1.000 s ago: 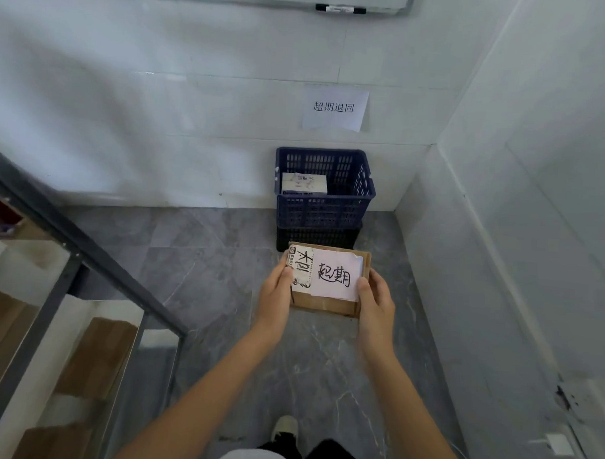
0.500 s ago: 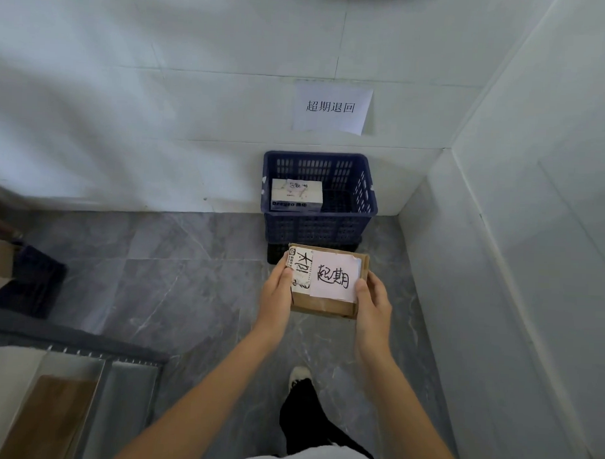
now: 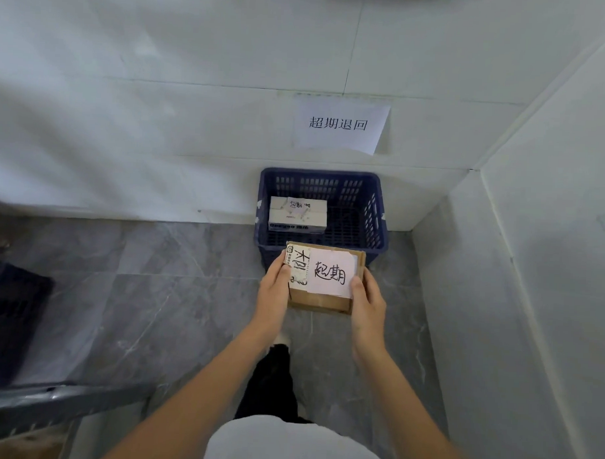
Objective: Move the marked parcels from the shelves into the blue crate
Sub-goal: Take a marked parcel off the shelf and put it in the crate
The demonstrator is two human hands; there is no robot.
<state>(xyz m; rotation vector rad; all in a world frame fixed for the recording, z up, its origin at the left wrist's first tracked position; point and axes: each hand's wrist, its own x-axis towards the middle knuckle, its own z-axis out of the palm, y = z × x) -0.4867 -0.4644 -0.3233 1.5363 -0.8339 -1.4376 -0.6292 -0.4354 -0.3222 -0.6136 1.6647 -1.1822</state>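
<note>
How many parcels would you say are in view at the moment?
2: a brown parcel held in both hands in front of the blue crate, and a white parcel inside it, at its left. None seems hidden.

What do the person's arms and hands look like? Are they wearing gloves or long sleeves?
No gloves and no long sleeves. The left hand and right hand are bare, and both forearms are bare all the way down the picture. No watch, ring or bracelet shows. Below are a pale top and dark trousers.
</note>
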